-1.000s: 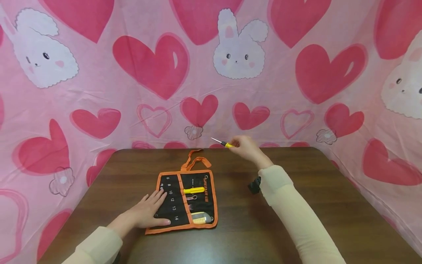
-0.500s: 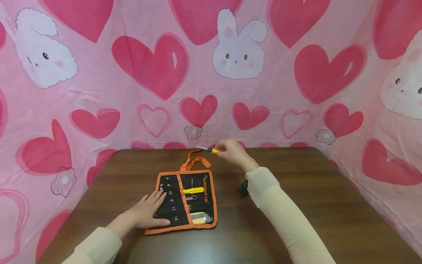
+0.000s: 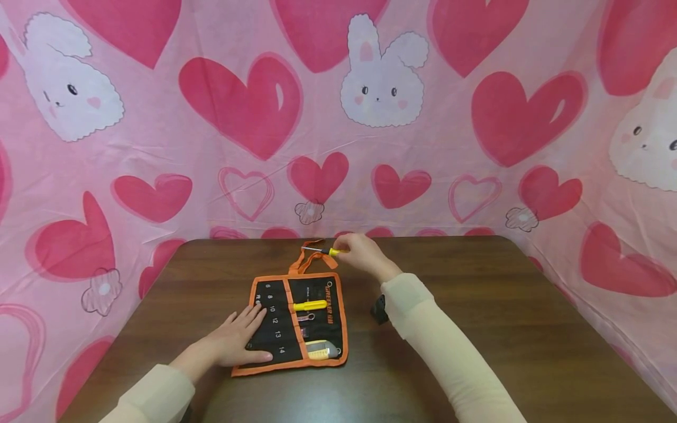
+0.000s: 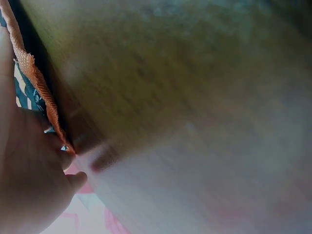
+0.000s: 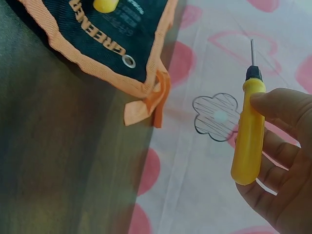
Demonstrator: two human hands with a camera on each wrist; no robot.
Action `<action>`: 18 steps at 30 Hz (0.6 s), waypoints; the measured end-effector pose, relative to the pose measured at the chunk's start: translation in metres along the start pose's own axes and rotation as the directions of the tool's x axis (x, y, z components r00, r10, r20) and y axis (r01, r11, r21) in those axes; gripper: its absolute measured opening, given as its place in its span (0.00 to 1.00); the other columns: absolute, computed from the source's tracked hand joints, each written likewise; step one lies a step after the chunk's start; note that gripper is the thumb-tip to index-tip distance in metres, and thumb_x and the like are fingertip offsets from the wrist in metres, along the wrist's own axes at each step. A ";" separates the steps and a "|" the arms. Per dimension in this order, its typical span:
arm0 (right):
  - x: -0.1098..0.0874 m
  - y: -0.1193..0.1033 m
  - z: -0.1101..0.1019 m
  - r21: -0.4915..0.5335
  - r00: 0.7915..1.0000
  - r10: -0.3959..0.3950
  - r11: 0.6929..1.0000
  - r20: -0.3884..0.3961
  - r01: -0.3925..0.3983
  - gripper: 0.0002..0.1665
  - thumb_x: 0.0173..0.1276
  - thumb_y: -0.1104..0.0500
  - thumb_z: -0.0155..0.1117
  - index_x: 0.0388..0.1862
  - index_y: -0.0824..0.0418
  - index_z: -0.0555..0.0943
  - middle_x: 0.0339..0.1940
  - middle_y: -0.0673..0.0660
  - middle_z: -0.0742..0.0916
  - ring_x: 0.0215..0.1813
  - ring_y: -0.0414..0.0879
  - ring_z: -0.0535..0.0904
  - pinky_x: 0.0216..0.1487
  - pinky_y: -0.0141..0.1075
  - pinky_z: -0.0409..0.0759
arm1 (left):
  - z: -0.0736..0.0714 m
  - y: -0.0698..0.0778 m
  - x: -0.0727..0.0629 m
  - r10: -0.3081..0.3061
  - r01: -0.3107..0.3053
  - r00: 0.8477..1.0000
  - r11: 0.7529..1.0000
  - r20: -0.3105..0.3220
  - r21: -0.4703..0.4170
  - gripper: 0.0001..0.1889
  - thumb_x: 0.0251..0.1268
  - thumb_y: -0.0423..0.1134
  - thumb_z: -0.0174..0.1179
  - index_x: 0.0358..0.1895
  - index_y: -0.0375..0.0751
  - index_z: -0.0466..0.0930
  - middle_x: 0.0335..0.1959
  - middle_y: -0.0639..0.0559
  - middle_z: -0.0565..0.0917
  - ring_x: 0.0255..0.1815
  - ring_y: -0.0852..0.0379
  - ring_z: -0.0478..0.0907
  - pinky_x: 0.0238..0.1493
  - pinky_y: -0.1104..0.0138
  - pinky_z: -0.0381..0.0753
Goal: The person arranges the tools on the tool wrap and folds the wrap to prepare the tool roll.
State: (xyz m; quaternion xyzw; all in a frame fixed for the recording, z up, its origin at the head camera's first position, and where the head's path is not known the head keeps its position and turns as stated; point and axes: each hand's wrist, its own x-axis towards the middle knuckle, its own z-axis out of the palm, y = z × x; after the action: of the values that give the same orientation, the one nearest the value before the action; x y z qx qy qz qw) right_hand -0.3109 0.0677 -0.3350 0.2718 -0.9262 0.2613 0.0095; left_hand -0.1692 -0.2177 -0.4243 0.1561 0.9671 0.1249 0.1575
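My right hand (image 3: 361, 254) holds a screwdriver (image 5: 249, 131) by its yellow handle, thumb on one side and fingers on the other. The thin metal shaft points left, over the orange ties (image 3: 316, 257) at the far side of the tool pouch. That black pouch (image 3: 272, 329) with orange edging lies unrolled on the table. My left hand (image 3: 238, 336) rests flat on its left part, fingers spread over the printed numbers. In the pouch's slots sit a yellow handle (image 3: 311, 305), a small ring-ended wrench (image 3: 308, 318) and a yellow-and-grey utility knife (image 3: 324, 350).
The brown wooden table (image 3: 455, 329) extends to both sides of the pouch. Behind its far edge hangs a pink cloth (image 3: 423, 147) with hearts and rabbits. A black device (image 3: 379, 309) shows under the right wrist.
My right hand has moved left and slightly down with the screwdriver, from beyond the table's far edge to over the orange ties. My left hand stays on the pouch.
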 end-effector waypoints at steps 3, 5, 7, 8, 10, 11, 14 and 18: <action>0.000 -0.001 0.006 -0.001 1.000 0.010 1.000 0.019 -0.010 0.05 0.61 0.58 0.66 0.36 0.54 0.83 0.31 0.46 0.82 0.34 0.42 0.75 0.43 0.38 0.76 | 0.000 0.000 0.000 -0.001 0.001 1.000 1.000 -0.002 -0.001 0.55 0.46 0.73 0.53 0.71 0.36 0.52 0.71 0.39 0.51 0.71 0.40 0.45 0.64 0.43 0.42; 0.000 -0.002 0.009 -0.002 1.000 0.010 1.000 0.029 -0.010 0.04 0.61 0.59 0.66 0.35 0.53 0.83 0.30 0.46 0.81 0.33 0.42 0.75 0.42 0.37 0.76 | 0.000 0.000 0.000 0.001 -0.001 1.000 1.000 -0.002 -0.003 0.55 0.46 0.73 0.53 0.71 0.36 0.52 0.71 0.39 0.51 0.71 0.40 0.45 0.64 0.42 0.42; -0.001 -0.003 0.013 -0.006 0.999 0.007 1.000 0.035 -0.007 0.03 0.60 0.59 0.66 0.34 0.53 0.83 0.30 0.45 0.81 0.33 0.42 0.74 0.40 0.37 0.76 | 0.000 0.000 0.000 0.004 -0.004 1.000 1.000 -0.003 -0.004 0.55 0.46 0.73 0.53 0.71 0.36 0.52 0.71 0.39 0.51 0.70 0.40 0.45 0.64 0.42 0.42; -0.001 -0.003 0.014 -0.008 0.999 0.007 1.000 0.040 -0.007 0.04 0.60 0.58 0.66 0.35 0.53 0.83 0.29 0.45 0.81 0.33 0.42 0.74 0.40 0.36 0.76 | 0.000 0.000 0.000 0.004 -0.004 1.000 1.000 -0.003 -0.003 0.55 0.46 0.73 0.53 0.71 0.36 0.52 0.71 0.39 0.51 0.70 0.40 0.45 0.64 0.42 0.42; -0.002 -0.004 0.018 -0.020 0.999 -0.004 1.000 0.048 0.005 0.05 0.60 0.59 0.66 0.36 0.53 0.83 0.30 0.46 0.81 0.33 0.42 0.74 0.39 0.35 0.75 | 0.000 0.000 0.000 0.003 -0.003 1.000 1.000 -0.002 0.002 0.55 0.47 0.73 0.53 0.71 0.36 0.52 0.71 0.39 0.51 0.71 0.40 0.45 0.64 0.42 0.42; -0.003 -0.004 0.020 -0.029 0.999 -0.010 1.000 0.052 0.011 0.06 0.60 0.59 0.66 0.37 0.53 0.83 0.31 0.46 0.81 0.33 0.42 0.74 0.38 0.35 0.75 | 0.000 0.000 -0.001 0.006 -0.006 1.000 1.000 -0.002 0.002 0.54 0.47 0.73 0.53 0.71 0.36 0.52 0.71 0.39 0.51 0.71 0.40 0.45 0.64 0.42 0.42; -0.004 -0.003 0.025 -0.055 0.997 -0.031 0.998 0.076 0.036 0.08 0.61 0.58 0.65 0.40 0.54 0.83 0.33 0.47 0.81 0.35 0.42 0.74 0.40 0.36 0.76 | 0.000 0.000 -0.001 0.007 -0.007 1.000 1.000 -0.002 0.005 0.54 0.47 0.73 0.53 0.70 0.36 0.52 0.71 0.38 0.51 0.71 0.40 0.45 0.64 0.42 0.43; -0.006 -0.003 0.033 -0.078 0.993 -0.058 0.995 0.103 0.066 0.07 0.61 0.58 0.65 0.39 0.54 0.83 0.34 0.47 0.82 0.35 0.42 0.74 0.40 0.36 0.76 | -0.001 0.000 -0.001 0.015 -0.015 1.000 1.000 -0.005 0.000 0.54 0.48 0.72 0.53 0.70 0.35 0.52 0.71 0.38 0.51 0.70 0.39 0.45 0.63 0.41 0.43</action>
State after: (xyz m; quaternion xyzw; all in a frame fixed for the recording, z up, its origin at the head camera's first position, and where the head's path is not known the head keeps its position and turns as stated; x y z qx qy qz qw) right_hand -0.2999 0.0524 -0.3628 0.3126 -0.9265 0.2090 -0.0181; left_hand -0.1681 -0.2183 -0.4233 0.1631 0.9662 0.1264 0.1543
